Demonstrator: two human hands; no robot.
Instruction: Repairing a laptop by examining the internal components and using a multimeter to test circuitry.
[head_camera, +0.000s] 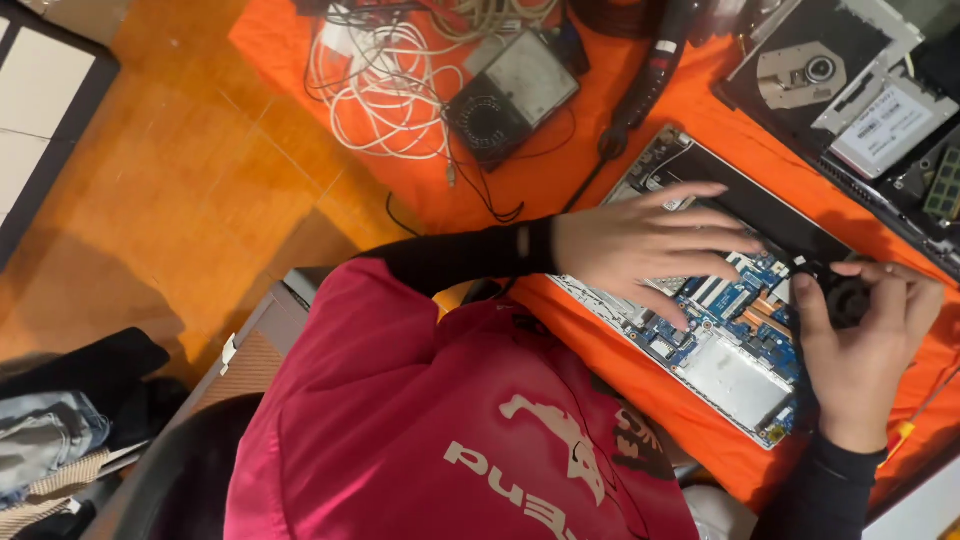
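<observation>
We are pressing our left hand (640, 240), fingers spread flat, on the opened laptop (720, 320) while our right hand (865, 335) is pinching its black fan (848, 300).

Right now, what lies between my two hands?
In the head view, the blue board of the open laptop lies between left hand and right hand, which pinches the black fan.

The floor (200, 190) is warm orange-brown wood with a soft sheen. An orange cloth (560, 170) covers the desk. At the picture's upper left stands a white panel in a dark frame (40, 100); dark and denim clothing (60, 420) lies piled at lower left.
</observation>
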